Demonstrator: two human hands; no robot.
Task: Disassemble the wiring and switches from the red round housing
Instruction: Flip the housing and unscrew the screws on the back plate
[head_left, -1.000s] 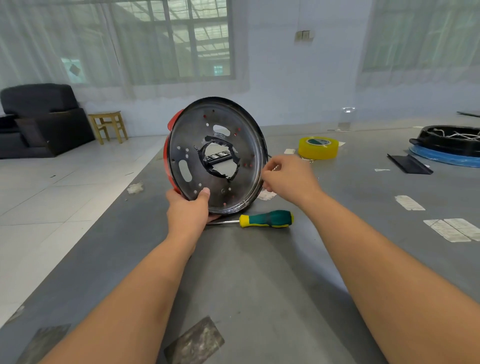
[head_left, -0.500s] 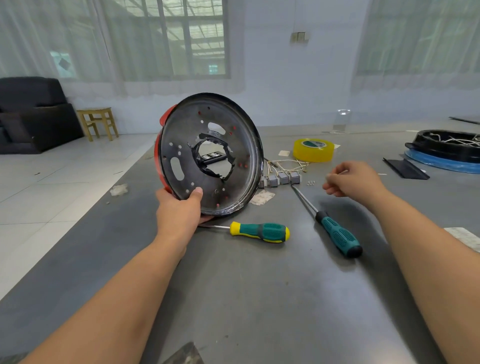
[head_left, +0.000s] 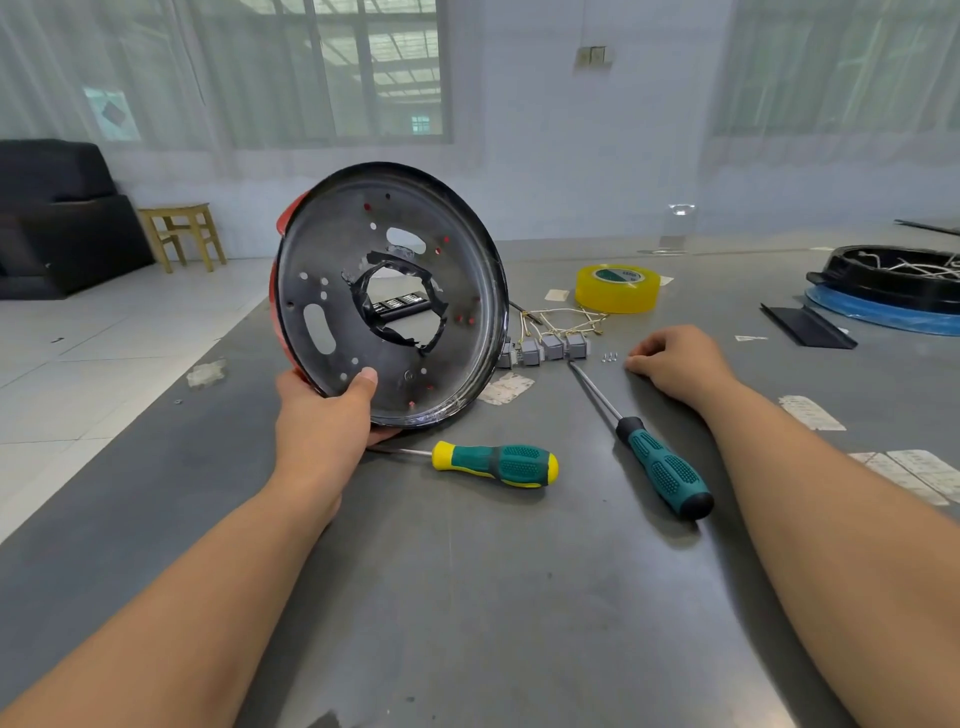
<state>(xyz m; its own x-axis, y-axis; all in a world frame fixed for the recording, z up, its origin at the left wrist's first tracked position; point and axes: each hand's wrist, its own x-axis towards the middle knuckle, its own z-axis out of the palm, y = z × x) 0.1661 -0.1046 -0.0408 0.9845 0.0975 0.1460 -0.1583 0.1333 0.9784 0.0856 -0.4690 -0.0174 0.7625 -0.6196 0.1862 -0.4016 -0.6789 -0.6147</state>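
The red round housing (head_left: 332, 249) stands on edge on the grey table, its dark metal plate with a taped centre hole facing me. My left hand (head_left: 324, 410) grips its lower rim, thumb on the plate. A row of grey switches (head_left: 545, 349) with thin pale wiring (head_left: 563, 321) lies loose on the table just right of the housing. My right hand (head_left: 675, 358) rests on the table right of the switches, fingers curled, nothing visible in them. A few tiny screws (head_left: 609, 357) lie just left of its fingertips.
Two green-handled screwdrivers lie in front: a short one (head_left: 498, 464) under the housing, a long one (head_left: 660, 462) pointing at the switches. A yellow tape roll (head_left: 617, 288) sits behind. A black housing on a blue ring (head_left: 883, 291) and a black strip (head_left: 805, 326) are at far right.
My right hand left the housing's right rim, swung right and came down onto the table beside the small screws. My left hand kept holding the housing upright.
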